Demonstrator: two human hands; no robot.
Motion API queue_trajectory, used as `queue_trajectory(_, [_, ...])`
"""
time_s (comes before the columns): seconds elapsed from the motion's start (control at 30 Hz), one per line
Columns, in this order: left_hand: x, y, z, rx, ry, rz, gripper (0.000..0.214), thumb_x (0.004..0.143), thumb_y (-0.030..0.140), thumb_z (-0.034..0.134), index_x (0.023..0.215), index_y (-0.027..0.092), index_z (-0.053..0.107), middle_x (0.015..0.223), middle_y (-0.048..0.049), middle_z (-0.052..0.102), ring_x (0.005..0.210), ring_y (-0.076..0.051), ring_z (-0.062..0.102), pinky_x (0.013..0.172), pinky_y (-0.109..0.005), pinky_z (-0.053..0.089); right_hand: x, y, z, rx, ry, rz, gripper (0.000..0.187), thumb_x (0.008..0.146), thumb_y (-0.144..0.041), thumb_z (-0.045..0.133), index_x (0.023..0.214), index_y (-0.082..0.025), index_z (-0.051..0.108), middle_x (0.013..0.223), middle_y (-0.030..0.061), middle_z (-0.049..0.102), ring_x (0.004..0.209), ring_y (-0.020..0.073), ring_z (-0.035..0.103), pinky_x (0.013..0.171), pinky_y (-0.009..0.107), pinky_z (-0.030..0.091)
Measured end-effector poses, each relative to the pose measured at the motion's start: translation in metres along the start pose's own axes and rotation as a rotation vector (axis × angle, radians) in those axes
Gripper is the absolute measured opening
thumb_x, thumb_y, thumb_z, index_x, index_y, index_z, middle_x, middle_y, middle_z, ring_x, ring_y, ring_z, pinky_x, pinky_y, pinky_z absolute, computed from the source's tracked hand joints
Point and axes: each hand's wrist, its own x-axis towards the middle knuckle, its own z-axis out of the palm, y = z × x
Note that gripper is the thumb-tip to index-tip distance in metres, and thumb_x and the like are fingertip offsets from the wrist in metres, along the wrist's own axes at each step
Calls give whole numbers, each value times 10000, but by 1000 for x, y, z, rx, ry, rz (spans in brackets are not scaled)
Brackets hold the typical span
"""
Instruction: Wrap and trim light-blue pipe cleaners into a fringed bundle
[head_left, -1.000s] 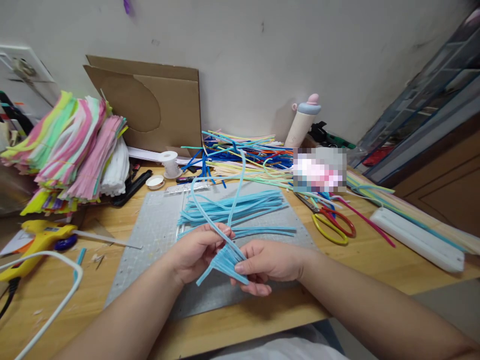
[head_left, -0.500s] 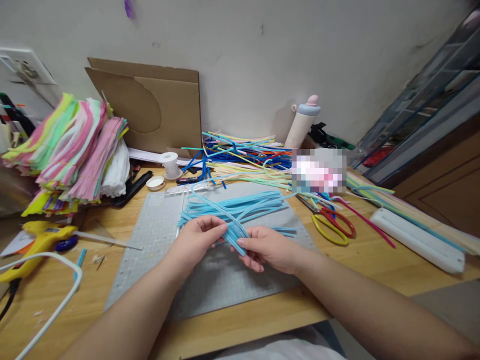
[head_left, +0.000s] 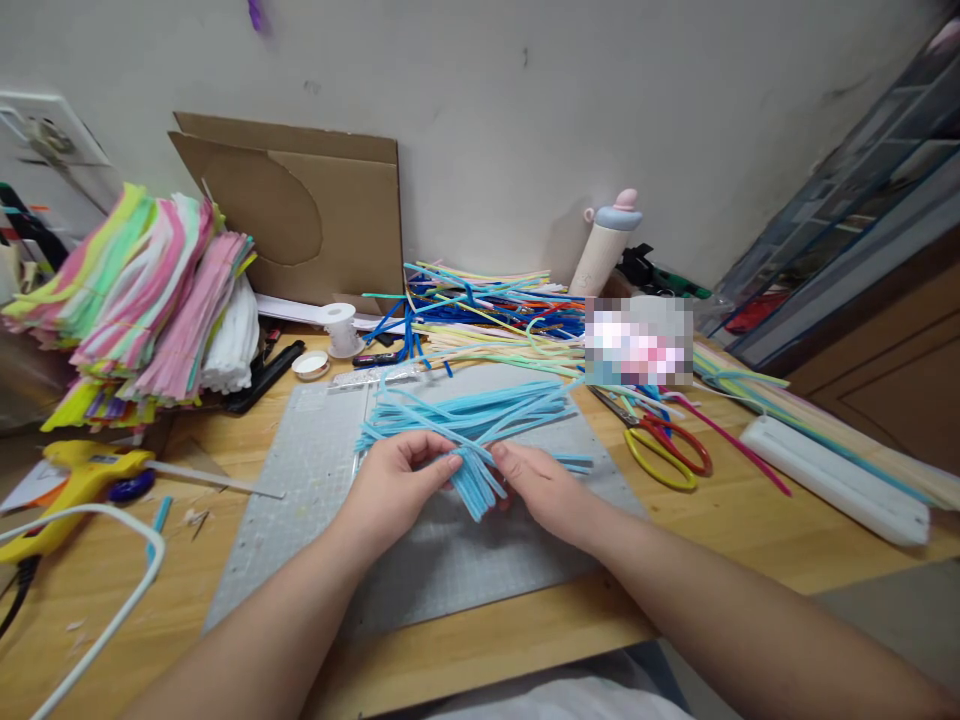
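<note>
Between my hands is a small flat bundle of light blue pipe cleaners (head_left: pixel 477 484), its ends pointing down toward me. My left hand (head_left: pixel 405 480) pinches it between thumb and fingers on the left side. Thumb and fingers of my right hand (head_left: pixel 544 490) close on the bundle's right edge, at a strand that crosses over it; the right fingertips are partly hidden behind. Just beyond the hands, a loose pile of light blue pipe cleaners (head_left: pixel 480 408) lies on the grey cutting mat (head_left: pixel 300 480).
Scissors (head_left: pixel 664 450) and a white power strip (head_left: pixel 832 480) lie on the right. At left are a yellow glue gun (head_left: pixel 82 480) and stacked coloured pipe cleaners (head_left: pixel 135 300). A cardboard sheet (head_left: pixel 352 220), a spool (head_left: pixel 340 330) and a bottle (head_left: pixel 602 245) stand at the back.
The bundle has turned so its ends point more straight down, fanned flat. My right hand has shifted slightly up, its thumb now on the crossing strand.
</note>
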Motion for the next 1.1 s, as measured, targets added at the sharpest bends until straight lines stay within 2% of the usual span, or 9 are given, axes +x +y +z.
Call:
queue_trajectory(0.1, [0,2,1,-47,-79,-57,197,650,297,744,739,135,676,676,-24,665,575,-125,566,557,-236,444,3,-3,-3,149,97,21,367,790,-524,574,821,-158,583,701,-3,586,621,113,528,590,243,432])
queue_trajectory(0.2, [-1,2,2,-97,-150,-98,212,660,302,742,762,133,664,680,-26,667,582,-125,575,540,-230,442,4,-6,-4,291,90,56,353,693,-420,711,888,-154,586,762,3,635,654,118,575,628,249,455])
queue_trajectory(0.33, [-2,3,1,-114,-151,-106,232,641,277,759,786,141,639,680,-20,671,604,-135,591,541,-231,451,2,-4,-4,381,-22,98,303,720,-354,708,899,-152,570,755,8,659,638,116,606,603,239,459])
queue_trajectory(0.47, [-1,5,-1,-118,-159,-114,230,616,276,772,744,128,651,688,-34,676,592,-133,585,540,-235,447,1,-1,-5,403,-44,139,298,727,-354,707,894,-164,548,732,1,664,596,115,609,545,223,444])
queue_trajectory(0.67, [-1,6,-4,-171,-155,-144,236,633,312,768,736,126,667,654,-26,653,558,-115,547,523,-222,407,0,-4,-5,181,44,12,269,737,-382,685,841,-151,595,773,28,676,686,148,634,629,270,492])
queue_trajectory(0.93, [-1,4,-5,-157,-236,-141,196,661,305,745,737,130,701,634,-23,637,531,-104,505,527,-221,381,-2,-4,-3,-140,170,-107,184,757,-344,655,781,-163,631,738,24,644,639,135,588,571,241,472])
queue_trajectory(1.1, [-1,6,-4,-143,-224,-145,169,622,284,773,675,141,701,576,-7,615,503,-98,489,517,-219,382,-3,-8,-3,-190,233,-163,149,757,-316,658,738,-169,641,721,30,649,674,150,592,576,238,471])
